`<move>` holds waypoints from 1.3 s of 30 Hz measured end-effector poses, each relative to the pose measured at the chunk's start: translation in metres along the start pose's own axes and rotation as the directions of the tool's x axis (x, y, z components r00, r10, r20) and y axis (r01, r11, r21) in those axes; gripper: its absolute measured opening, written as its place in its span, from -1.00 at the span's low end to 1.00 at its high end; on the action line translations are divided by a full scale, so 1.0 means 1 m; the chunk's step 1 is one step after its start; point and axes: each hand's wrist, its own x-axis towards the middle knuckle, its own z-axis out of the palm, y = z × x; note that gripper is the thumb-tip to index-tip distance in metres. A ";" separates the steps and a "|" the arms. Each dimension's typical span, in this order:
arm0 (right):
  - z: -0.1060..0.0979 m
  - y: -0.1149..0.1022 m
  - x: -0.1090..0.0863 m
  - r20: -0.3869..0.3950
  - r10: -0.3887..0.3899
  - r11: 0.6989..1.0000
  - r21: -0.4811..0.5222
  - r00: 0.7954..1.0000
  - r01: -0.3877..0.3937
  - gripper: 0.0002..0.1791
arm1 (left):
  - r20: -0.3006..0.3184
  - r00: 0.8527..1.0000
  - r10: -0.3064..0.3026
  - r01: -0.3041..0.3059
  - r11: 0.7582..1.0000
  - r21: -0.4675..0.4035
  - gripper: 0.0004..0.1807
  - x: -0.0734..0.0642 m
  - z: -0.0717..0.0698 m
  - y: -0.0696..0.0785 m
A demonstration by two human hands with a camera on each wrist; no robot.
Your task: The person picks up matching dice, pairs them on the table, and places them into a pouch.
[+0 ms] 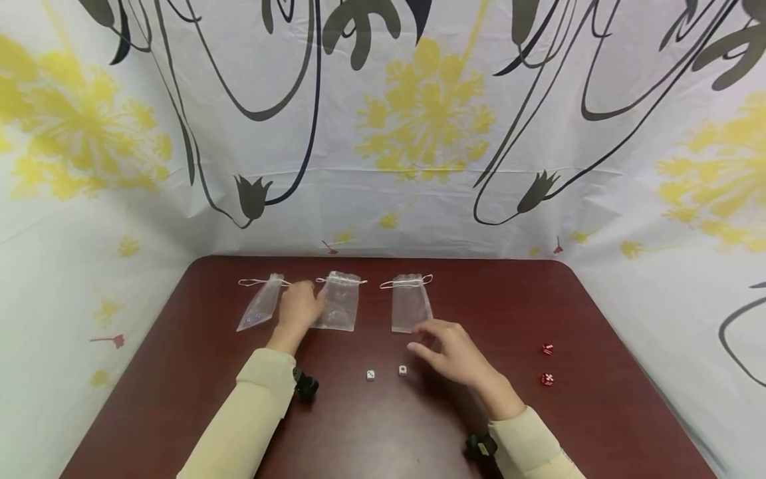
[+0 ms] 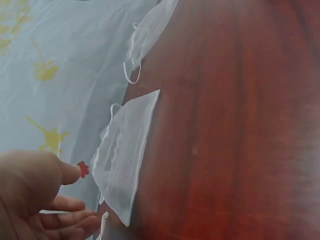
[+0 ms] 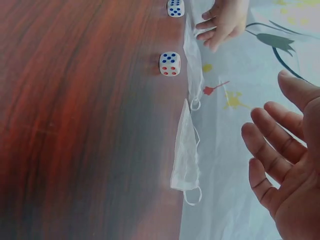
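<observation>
My left hand [image 1: 299, 307] hovers between the left mesh drawstring bag [image 1: 266, 303] and the middle one [image 1: 340, 303], partly covering the middle bag's left edge. In the left wrist view its loosely bent fingers [image 2: 72, 220] hold nothing. Small bluish pieces show through the left bag's lower corner. Close to the right bag's [image 1: 409, 306] lower right corner is my right hand [image 1: 451, 349], fingers spread and palm bare in the right wrist view. Two white dice [image 1: 370, 375] lie between my arms, one of them [image 1: 403, 370] nearer the right hand.
Two red dice [image 1: 547, 348] sit apart from the others, right of my right hand. The dark red-brown table [image 1: 179, 399] has rounded far corners. Patterned white cloth [image 1: 335, 219] hangs behind it and along both sides.
</observation>
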 end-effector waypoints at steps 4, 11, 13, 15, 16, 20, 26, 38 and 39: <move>-0.001 -0.001 -0.004 -0.020 0.004 1.000 0.009 1.000 -0.004 -0.82 | 0.045 0.998 -0.037 0.035 0.999 0.032 -0.54 0.010 0.003 0.003; -0.003 0.000 -0.013 -0.038 0.036 0.999 -0.001 0.999 -0.036 -0.80 | 0.102 0.987 -0.121 0.123 0.992 -0.016 -0.70 0.018 0.012 0.006; -0.003 0.000 -0.014 -0.041 0.041 0.999 0.000 0.998 -0.041 -0.80 | 0.107 0.985 -0.133 0.136 0.991 -0.018 -0.72 0.017 0.013 0.006; -0.003 0.001 -0.015 -0.044 0.036 0.999 0.002 0.998 -0.036 -0.80 | 0.115 0.984 -0.140 0.143 0.990 -0.020 -0.76 0.016 0.014 0.007; -0.003 0.001 -0.015 -0.045 0.033 0.999 0.005 0.998 -0.033 -0.80 | 0.117 0.983 -0.141 0.145 0.989 -0.025 -0.78 0.016 0.014 0.007; -0.003 0.002 -0.016 -0.052 0.029 1.000 0.010 0.998 -0.029 -0.81 | 0.112 0.985 -0.129 0.139 0.987 -0.086 -0.78 0.010 0.014 0.008; -0.008 0.001 -0.011 -0.112 0.017 1.000 0.015 0.994 -0.015 -0.84 | -0.077 0.997 -0.003 -0.018 0.963 -0.269 -0.88 -0.005 0.007 0.011; -0.017 -0.011 0.011 -0.230 -0.034 0.999 0.004 0.973 0.036 -0.85 | -0.439 0.891 0.112 -0.317 0.846 -0.428 -0.90 -0.048 -0.022 0.038; -0.018 -0.012 0.013 -0.233 -0.036 0.999 0.007 0.972 0.039 -0.85 | -0.453 0.884 0.113 -0.331 0.837 -0.436 -0.90 -0.052 -0.025 0.040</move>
